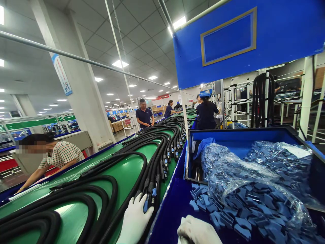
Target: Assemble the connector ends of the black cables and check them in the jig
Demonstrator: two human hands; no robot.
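My left hand [137, 217], in a white glove, is closed round the end of a black corrugated hose at the right edge of the green belt [127, 164]. A blue plastic clip [145, 205] shows between its thumb and forefinger. Just beyond lies another hose end [153, 198] with a blue clip and a metallic-looking tip. My right hand [198, 231], also gloved, is low over the blue worktop with its fingers curled; whatever they hold is hidden. Beside it spreads a heap of loose blue plastic pieces [243, 222], spilling from a clear plastic bag [236, 171].
Many bent black hoses [101, 189] cover the belt. A black-rimmed blue tray [228, 133] holds bags at the right, below a blue hanging panel [228, 37]. A person in a striped shirt [63, 156] leans over the left edge; other people stand farther along.
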